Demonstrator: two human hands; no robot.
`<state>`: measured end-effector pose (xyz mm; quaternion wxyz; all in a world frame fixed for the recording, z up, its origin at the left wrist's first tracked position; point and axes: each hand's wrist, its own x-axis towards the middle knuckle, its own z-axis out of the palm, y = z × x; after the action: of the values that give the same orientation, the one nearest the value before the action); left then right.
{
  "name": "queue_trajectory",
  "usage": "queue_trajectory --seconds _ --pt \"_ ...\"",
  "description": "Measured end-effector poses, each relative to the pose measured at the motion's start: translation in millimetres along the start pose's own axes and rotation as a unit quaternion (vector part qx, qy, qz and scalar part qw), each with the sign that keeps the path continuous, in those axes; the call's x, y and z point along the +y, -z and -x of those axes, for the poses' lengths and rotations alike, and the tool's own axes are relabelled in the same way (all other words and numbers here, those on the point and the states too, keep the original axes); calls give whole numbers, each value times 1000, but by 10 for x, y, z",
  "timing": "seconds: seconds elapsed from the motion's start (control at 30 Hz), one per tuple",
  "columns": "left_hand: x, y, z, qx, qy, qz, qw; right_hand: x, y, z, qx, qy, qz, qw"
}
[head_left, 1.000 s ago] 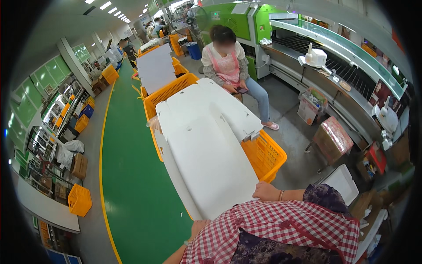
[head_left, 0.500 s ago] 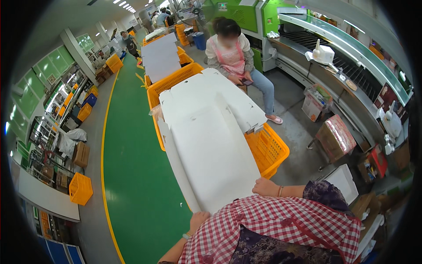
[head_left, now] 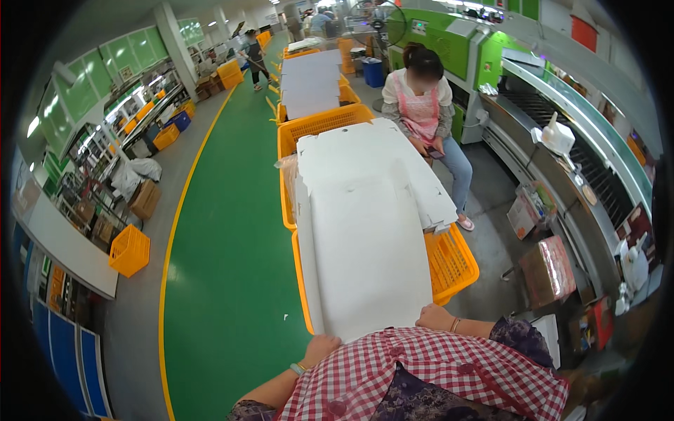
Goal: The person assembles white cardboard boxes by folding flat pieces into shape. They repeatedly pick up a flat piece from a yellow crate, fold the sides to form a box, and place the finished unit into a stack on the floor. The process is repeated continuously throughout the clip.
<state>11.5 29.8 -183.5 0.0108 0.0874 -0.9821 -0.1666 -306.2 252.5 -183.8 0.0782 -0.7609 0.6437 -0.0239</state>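
A long white cardboard sheet (head_left: 372,259) lies before me, its near end against my checked apron and its left side curling up. Beneath it, a die-cut white cardboard piece (head_left: 425,193) with notched edges sticks out on the right. My left hand (head_left: 323,349) is closed at the sheet's near left corner, its fingertips partly hidden. At the near right corner my right hand (head_left: 437,318) is curled closed on the edge. Yellow-orange plastic crates (head_left: 455,270) stand under the cardboard.
A seated person (head_left: 421,105) in a pink apron holds a phone beyond the cardboard, at the right. Another person (head_left: 255,57) stands far off on the green walkway (head_left: 225,281). A machine line (head_left: 562,147) runs along the right, with a wrapped box (head_left: 547,270) near it.
My view has turned, so the cardboard and crates appear further right and more upright. Both hands stay at the sheet's near corners. The distant person now shows in full.
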Motion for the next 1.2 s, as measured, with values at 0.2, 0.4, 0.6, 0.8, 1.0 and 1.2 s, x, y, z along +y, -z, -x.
queue_trajectory --seconds 0.2,0.4,0.6,0.8,1.0,1.2 --pt "202 153 -197 45 32 3 998 32 124 -17 4 12 -29 999" --pt "5 -100 -364 8 4 71 997 202 -91 37 128 95 -57 986" --pt "236 457 -876 -122 74 223 964 203 -121 128 86 66 48 993" --pt "717 -56 -1808 -257 -81 269 925 158 -174 93 132 77 66 986" --pt "844 -433 -2070 -272 -119 334 895 260 -207 384 174 -6 67 982" --pt "1008 -444 -2109 -199 -133 257 936 153 -156 404 168 -80 -67 980"
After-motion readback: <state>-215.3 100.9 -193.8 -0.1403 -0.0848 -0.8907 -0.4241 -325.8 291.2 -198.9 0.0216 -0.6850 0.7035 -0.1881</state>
